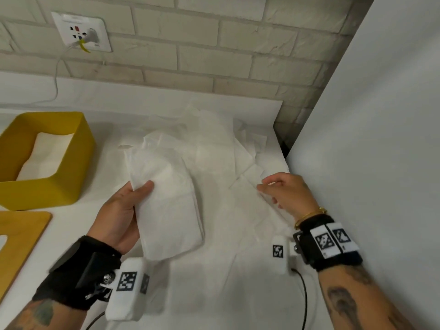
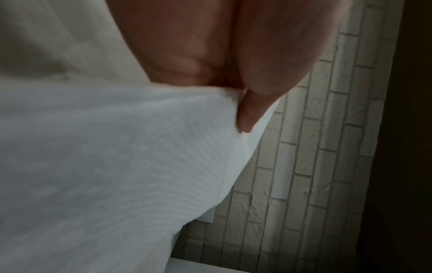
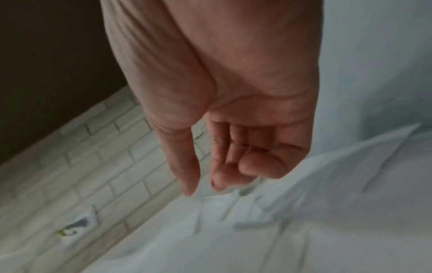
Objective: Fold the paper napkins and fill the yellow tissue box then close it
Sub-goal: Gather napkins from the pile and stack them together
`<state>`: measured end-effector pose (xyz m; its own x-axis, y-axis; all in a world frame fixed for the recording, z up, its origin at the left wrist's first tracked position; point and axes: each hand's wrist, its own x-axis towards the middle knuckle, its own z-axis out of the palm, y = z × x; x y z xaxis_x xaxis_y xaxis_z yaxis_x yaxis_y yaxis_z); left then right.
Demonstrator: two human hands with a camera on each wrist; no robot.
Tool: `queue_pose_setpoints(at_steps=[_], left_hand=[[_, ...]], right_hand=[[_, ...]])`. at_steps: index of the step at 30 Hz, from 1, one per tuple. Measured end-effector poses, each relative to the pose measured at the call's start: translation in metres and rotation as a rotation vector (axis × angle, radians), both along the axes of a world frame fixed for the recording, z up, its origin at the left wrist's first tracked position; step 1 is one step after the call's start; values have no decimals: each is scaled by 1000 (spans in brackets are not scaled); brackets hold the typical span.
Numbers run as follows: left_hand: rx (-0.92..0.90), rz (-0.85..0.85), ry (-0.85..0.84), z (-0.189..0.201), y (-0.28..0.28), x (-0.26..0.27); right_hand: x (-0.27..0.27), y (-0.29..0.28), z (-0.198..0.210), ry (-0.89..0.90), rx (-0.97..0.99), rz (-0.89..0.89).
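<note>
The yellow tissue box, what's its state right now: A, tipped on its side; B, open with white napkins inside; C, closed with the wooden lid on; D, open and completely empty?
B: the yellow tissue box stands open with white napkins inside, and the wooden lid lies on the counter in front of it.

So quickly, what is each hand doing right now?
Left hand: holding a folded napkin.
Right hand: open, fingers loosely curled, holding nothing, above the loose napkins.
</note>
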<state>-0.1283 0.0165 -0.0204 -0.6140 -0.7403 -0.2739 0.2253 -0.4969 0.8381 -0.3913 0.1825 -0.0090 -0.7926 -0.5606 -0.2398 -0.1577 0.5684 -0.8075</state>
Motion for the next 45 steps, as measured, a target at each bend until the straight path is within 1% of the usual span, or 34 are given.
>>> queue_pose_setpoints(at_steps=[2,4,7,11,15,16,18,21,24,28,30,31,33,35,36,38,40,42,43,45], left_hand=[[12,-13,-3,-1,3,-1],[20,-23,-7,-2,6,-3],[28,-15,-11,-5,6,-1],[34,13,-9,-6,2,6],[33,14,-19,-7,2,8],[33,16,-19,-7,3,7],[38,21,-18,-7,3,6],[30,22,-6,-5,3,7],[17,32,2,-2,-3,7],[-9,36,17,3,-13,8],[-26,32,31,7,-17,7],[-37,29,34,9,-18,7],[-53,23,29,12,-19,6],[-52,11,21,16,-17,3],[-48,5,18,17,-15,2],[-33,-18,11,19,-10,-3],[10,-54,12,20,-2,-9],[62,-109,28,20,8,-16],[80,-137,40,20,13,-19],[110,-178,60,20,23,-25]], right_hand=[[-12,-3,-8,14,118,46],[-13,-10,-16,15,197,129],[-9,-19,-21,49,190,192],[-10,-24,-18,84,145,150],[-12,-26,-21,104,221,195],[-13,-26,-23,116,202,196],[-13,-27,-22,146,108,174],[-13,-26,-8,251,-40,170],[-12,-24,26,265,-244,202],[-1,-18,80,308,-551,190],[10,-15,103,333,-653,266],[16,-13,113,335,-672,330],[28,-7,131,271,-650,505],[39,-4,144,118,-648,702],[44,-6,147,17,-673,772],[50,-15,145,-178,-725,802],[52,-31,135,-273,-708,759],[53,-49,118,-250,-595,721],[54,-58,107,-198,-517,706],[54,-72,85,-38,-341,673]])
